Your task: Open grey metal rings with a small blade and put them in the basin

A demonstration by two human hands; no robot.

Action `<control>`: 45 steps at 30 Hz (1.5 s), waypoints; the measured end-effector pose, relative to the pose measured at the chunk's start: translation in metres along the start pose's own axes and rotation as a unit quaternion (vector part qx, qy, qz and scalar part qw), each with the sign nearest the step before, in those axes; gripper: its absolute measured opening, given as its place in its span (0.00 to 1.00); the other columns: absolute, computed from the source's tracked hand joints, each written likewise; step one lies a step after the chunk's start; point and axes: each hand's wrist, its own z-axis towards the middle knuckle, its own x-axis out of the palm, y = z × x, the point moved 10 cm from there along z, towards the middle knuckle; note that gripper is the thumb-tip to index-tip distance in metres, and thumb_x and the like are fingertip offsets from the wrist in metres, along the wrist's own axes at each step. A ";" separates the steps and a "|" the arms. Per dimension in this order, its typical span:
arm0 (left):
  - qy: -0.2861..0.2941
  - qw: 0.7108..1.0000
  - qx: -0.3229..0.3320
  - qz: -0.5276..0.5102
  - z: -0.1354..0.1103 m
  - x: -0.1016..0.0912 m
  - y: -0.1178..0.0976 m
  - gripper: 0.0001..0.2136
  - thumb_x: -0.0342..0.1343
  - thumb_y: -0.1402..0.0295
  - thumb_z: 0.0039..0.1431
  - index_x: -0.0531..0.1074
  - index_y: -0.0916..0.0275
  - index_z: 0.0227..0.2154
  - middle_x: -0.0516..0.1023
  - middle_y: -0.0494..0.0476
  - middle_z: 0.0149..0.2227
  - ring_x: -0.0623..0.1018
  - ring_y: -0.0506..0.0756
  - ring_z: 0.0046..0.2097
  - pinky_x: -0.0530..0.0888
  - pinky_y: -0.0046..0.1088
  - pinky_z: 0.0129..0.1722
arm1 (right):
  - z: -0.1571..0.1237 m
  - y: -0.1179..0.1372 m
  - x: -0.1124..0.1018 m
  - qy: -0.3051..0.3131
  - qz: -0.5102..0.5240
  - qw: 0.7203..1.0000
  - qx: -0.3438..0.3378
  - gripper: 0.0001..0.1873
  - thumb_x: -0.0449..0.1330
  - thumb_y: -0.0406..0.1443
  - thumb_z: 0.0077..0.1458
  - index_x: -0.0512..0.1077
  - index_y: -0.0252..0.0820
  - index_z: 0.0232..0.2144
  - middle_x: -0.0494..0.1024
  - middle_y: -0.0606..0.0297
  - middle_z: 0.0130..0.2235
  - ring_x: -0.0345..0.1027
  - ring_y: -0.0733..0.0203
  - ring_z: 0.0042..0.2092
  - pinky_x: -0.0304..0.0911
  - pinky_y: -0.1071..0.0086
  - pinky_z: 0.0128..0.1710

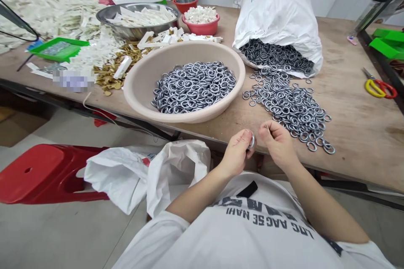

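Note:
My left hand, at the table's front edge, pinches a grey ring between thumb and fingers. Just to the right, my right hand is closed in a pinch; a thin sliver shows at its fingertips, too small to name. The two hands are close together but apart. Beyond the right hand spreads a loose pile of grey rings, spilling from the mouth of a white woven sack lying on its side. A beige basin on the left holds many similar rings.
Red-and-yellow-handled scissors lie at the right. A metal bowl of white strips, a red bowl of small white pieces and a green tray stand further back left. Below are a red stool and an open white sack.

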 end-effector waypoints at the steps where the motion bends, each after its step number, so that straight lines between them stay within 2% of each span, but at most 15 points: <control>1: -0.010 1.000 -0.013 -0.020 -0.001 -0.001 0.001 0.22 0.55 0.48 0.61 0.62 0.63 0.24 0.59 0.46 0.20 0.56 0.45 0.20 0.52 0.22 0.19 | -0.002 0.010 0.001 0.018 -0.068 0.997 -0.033 0.17 0.59 0.49 0.61 0.69 0.42 0.31 0.68 0.69 0.27 0.60 0.65 0.29 0.55 0.70 0.30; 4: -0.040 0.998 -0.031 -0.044 -0.002 -0.004 -0.001 0.22 0.58 0.49 0.59 0.63 0.63 0.24 0.58 0.46 0.20 0.55 0.44 0.20 0.51 0.22 0.18 | -0.015 0.034 0.012 0.071 -0.260 0.955 -0.122 0.18 0.55 0.48 0.65 0.71 0.41 0.30 0.70 0.66 0.29 0.62 0.64 0.30 0.52 0.68 0.31; 6: -0.045 0.997 -0.037 -0.047 -0.002 -0.003 -0.003 0.22 0.59 0.49 0.58 0.63 0.63 0.24 0.57 0.46 0.21 0.55 0.44 0.21 0.52 0.21 0.19 | -0.023 0.042 0.018 0.074 -0.329 0.929 -0.151 0.20 0.53 0.47 0.66 0.71 0.41 0.29 0.70 0.66 0.29 0.62 0.65 0.30 0.51 0.68 0.32; 11: -0.039 0.996 -0.051 -0.055 -0.004 0.003 0.001 0.22 0.57 0.49 0.60 0.63 0.64 0.24 0.56 0.46 0.22 0.55 0.44 0.21 0.53 0.21 0.19 | -0.032 0.049 0.022 0.054 -0.409 0.892 -0.184 0.21 0.53 0.48 0.66 0.70 0.41 0.28 0.72 0.65 0.29 0.63 0.64 0.30 0.50 0.68 0.32; 14: -0.016 0.997 -0.060 -0.046 -0.008 0.009 0.005 0.22 0.58 0.49 0.60 0.63 0.63 0.24 0.57 0.45 0.20 0.54 0.44 0.20 0.51 0.21 0.18 | -0.026 0.039 0.008 0.040 -0.421 0.893 -0.150 0.23 0.50 0.49 0.67 0.69 0.42 0.27 0.72 0.65 0.28 0.63 0.64 0.30 0.49 0.68 0.31; 16: 0.024 0.998 -0.057 -0.032 -0.011 0.018 0.005 0.22 0.57 0.50 0.60 0.63 0.64 0.23 0.58 0.46 0.20 0.55 0.44 0.19 0.51 0.21 0.18 | -0.011 0.023 -0.015 0.007 -0.431 0.899 -0.078 0.25 0.46 0.50 0.68 0.69 0.42 0.27 0.73 0.65 0.27 0.64 0.63 0.30 0.49 0.69 0.31; 19: 0.041 0.997 -0.048 -0.032 -0.011 0.020 0.003 0.21 0.55 0.54 0.64 0.61 0.64 0.22 0.60 0.47 0.20 0.57 0.43 0.19 0.51 0.22 0.18 | 0.021 -0.004 -0.040 -0.030 -0.473 0.880 0.013 0.25 0.44 0.51 0.68 0.72 0.44 0.31 0.77 0.64 0.31 0.69 0.60 0.33 0.52 0.69 0.32; 23: -0.023 0.996 -0.046 -0.072 -0.002 0.000 0.000 0.20 0.55 0.55 0.64 0.59 0.63 0.22 0.61 0.46 0.20 0.58 0.43 0.17 0.51 0.21 0.17 | 0.081 -0.024 -0.025 0.002 -0.558 0.830 0.014 0.21 0.52 0.50 0.65 0.71 0.45 0.49 0.78 0.57 0.48 0.73 0.52 0.44 0.60 0.67 0.38; 27: -0.071 0.995 -0.031 -0.058 0.004 -0.018 -0.008 0.20 0.58 0.56 0.61 0.57 0.62 0.22 0.66 0.47 0.22 0.62 0.44 0.18 0.54 0.21 0.17 | 0.126 -0.042 -0.001 0.054 -0.588 0.807 0.035 0.16 0.53 0.39 0.65 0.72 0.37 0.49 0.76 0.47 0.50 0.74 0.48 0.45 0.63 0.63 0.41; 31: -0.114 0.992 -0.034 -0.039 0.008 -0.038 -0.011 0.15 0.62 0.59 0.54 0.61 0.60 0.30 0.72 0.47 0.27 0.67 0.46 0.20 0.55 0.20 0.16 | 0.123 -0.035 0.004 0.078 -0.566 0.820 0.010 0.13 0.50 0.36 0.66 0.73 0.37 0.44 0.76 0.49 0.47 0.73 0.51 0.43 0.62 0.64 0.40; 33: -0.123 0.992 -0.021 -0.001 0.012 -0.045 -0.014 0.13 0.62 0.59 0.54 0.64 0.59 0.35 0.72 0.47 0.27 0.66 0.46 0.20 0.54 0.20 0.17 | 0.103 -0.025 0.003 0.101 -0.512 0.853 -0.006 0.12 0.51 0.39 0.66 0.72 0.40 0.39 0.77 0.56 0.41 0.71 0.57 0.40 0.62 0.67 0.38; 35: -0.123 0.989 0.005 0.079 0.016 -0.047 -0.019 0.12 0.61 0.59 0.56 0.68 0.59 0.37 0.72 0.47 0.26 0.64 0.46 0.21 0.54 0.20 0.19 | 0.076 -0.016 0.004 0.147 -0.332 0.932 -0.007 0.16 0.51 0.43 0.66 0.68 0.41 0.30 0.72 0.65 0.31 0.66 0.62 0.33 0.59 0.70 0.33; 38: -0.100 0.965 0.055 0.238 0.019 -0.037 -0.030 0.12 0.59 0.56 0.59 0.72 0.62 0.34 0.69 0.48 0.25 0.63 0.47 0.25 0.60 0.21 0.26 | 0.041 -0.013 0.001 0.186 -0.117 0.974 0.053 0.20 0.50 0.48 0.66 0.63 0.42 0.27 0.65 0.71 0.26 0.59 0.66 0.28 0.56 0.71 0.29; 42: -0.058 0.929 0.096 0.352 0.018 -0.017 -0.038 0.13 0.56 0.57 0.61 0.74 0.63 0.31 0.68 0.49 0.25 0.64 0.49 0.28 0.61 0.23 0.30 | 0.023 -0.023 -0.002 0.150 -0.029 0.983 0.102 0.20 0.52 0.51 0.64 0.64 0.42 0.29 0.63 0.72 0.24 0.55 0.67 0.25 0.54 0.71 0.26; 45: -0.038 0.959 0.048 0.275 0.020 -0.012 -0.024 0.16 0.56 0.55 0.61 0.71 0.63 0.26 0.68 0.50 0.23 0.63 0.48 0.27 0.60 0.23 0.27 | 0.021 -0.015 -0.015 0.031 -0.064 0.997 0.036 0.16 0.53 0.47 0.65 0.70 0.42 0.36 0.72 0.67 0.31 0.65 0.64 0.31 0.61 0.69 0.32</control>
